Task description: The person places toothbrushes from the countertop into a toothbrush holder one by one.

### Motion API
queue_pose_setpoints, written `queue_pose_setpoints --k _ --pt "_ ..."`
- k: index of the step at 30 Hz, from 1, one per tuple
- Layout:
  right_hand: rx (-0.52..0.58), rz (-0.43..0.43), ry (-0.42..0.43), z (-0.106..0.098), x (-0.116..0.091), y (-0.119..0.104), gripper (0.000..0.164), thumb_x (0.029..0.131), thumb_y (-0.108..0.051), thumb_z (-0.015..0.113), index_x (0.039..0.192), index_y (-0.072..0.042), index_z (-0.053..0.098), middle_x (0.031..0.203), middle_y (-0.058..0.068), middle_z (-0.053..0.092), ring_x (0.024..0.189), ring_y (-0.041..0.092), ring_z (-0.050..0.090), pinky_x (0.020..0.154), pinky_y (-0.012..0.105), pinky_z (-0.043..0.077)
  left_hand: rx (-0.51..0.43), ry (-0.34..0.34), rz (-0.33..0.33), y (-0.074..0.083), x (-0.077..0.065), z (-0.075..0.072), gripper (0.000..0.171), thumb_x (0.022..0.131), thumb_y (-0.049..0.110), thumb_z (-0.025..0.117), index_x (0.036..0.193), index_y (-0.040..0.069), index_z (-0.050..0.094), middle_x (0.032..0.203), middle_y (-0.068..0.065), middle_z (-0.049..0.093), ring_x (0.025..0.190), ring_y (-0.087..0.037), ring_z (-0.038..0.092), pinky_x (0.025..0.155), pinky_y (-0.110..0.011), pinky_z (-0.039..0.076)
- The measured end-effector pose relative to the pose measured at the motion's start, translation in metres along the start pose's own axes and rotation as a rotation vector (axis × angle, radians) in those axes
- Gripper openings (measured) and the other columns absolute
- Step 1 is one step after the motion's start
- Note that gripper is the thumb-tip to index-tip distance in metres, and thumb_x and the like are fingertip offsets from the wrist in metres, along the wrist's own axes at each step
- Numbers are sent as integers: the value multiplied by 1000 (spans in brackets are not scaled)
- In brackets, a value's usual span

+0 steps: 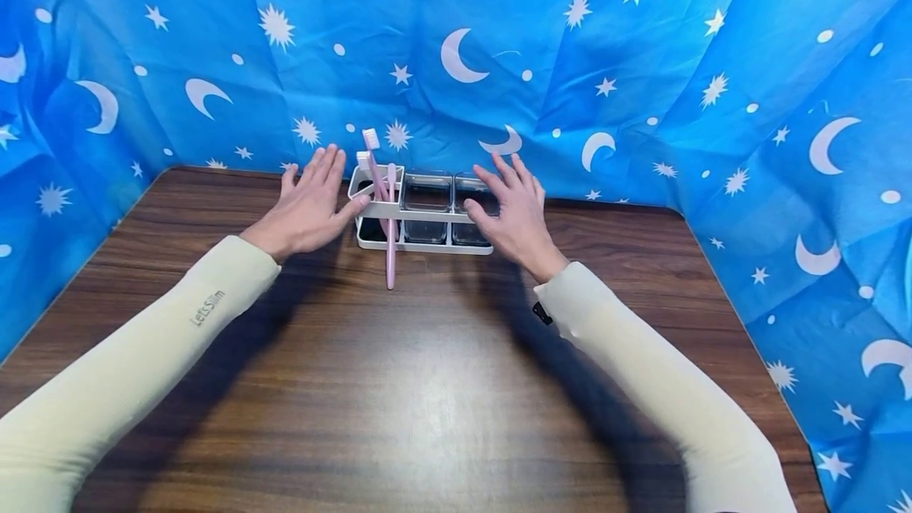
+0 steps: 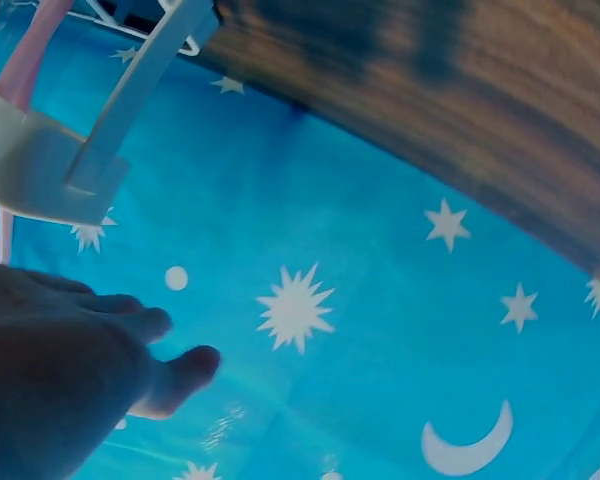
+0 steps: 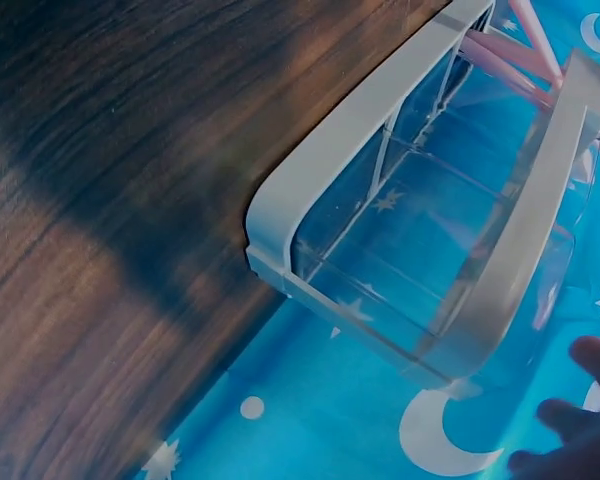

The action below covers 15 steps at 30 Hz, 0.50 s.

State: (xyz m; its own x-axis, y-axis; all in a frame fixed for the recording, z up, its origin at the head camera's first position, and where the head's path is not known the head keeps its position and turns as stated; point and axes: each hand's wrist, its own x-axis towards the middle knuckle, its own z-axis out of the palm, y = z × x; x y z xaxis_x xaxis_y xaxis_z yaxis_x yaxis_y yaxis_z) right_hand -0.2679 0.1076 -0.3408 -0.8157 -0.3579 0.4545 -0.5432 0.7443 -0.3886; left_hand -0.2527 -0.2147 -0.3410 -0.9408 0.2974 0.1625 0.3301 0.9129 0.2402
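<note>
A white two-tier holder [image 1: 427,214] with clear plastic cups [image 1: 427,190] stands near the back edge of the table. Two pink toothbrushes [image 1: 374,169] rise bristles-up from its left compartment. A third slim pink stick [image 1: 390,260] crosses the front of the rack there, its lower end reaching below the base. My left hand [image 1: 309,204] is at the holder's left end, fingers straight, thumb tip overlapping the upper rim. At the other end is my right hand [image 1: 518,208], fingers spread, thumb over the right cup. In the right wrist view, fingertips [image 3: 580,420] appear beside the holder.
The dark wood table [image 1: 427,386] extends toward me in front of the holder. Blue cloth [image 1: 527,109] with white moons and stars hangs around the back and sides, close behind the rack. Pale sleeves [image 1: 157,339] cover both arms.
</note>
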Motion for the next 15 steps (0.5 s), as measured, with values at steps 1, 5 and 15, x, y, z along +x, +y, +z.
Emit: queue_pose_setpoints --k 1,5,15 --pt "-11 15 -21 0 0 -1 59 91 -48 52 142 -19 45 154 7 24 143 24 3 108 52 3 13 -13 -7 0 -1 0 86 95 62 23 150 2 -4 155 -18 -7 141 -29 -12 104 -61 -6" --pt "-21 40 -68 4 3 -6 63 91 -49 52 145 -18 41 155 8 20 142 24 0 109 52 1 26 -48 -12 0 -3 1 92 93 66 25 149 0 -5 155 -19 -8 140 -29 -13 104 -62 -6" --pt "28 141 -212 35 58 -66 44 90 -41 61 125 -14 61 124 3 49 111 20 34 89 32 33 -47 -30 44 7 6 16 86 95 60 32 150 -1 7 153 -23 12 141 -37 6 105 -61 4"
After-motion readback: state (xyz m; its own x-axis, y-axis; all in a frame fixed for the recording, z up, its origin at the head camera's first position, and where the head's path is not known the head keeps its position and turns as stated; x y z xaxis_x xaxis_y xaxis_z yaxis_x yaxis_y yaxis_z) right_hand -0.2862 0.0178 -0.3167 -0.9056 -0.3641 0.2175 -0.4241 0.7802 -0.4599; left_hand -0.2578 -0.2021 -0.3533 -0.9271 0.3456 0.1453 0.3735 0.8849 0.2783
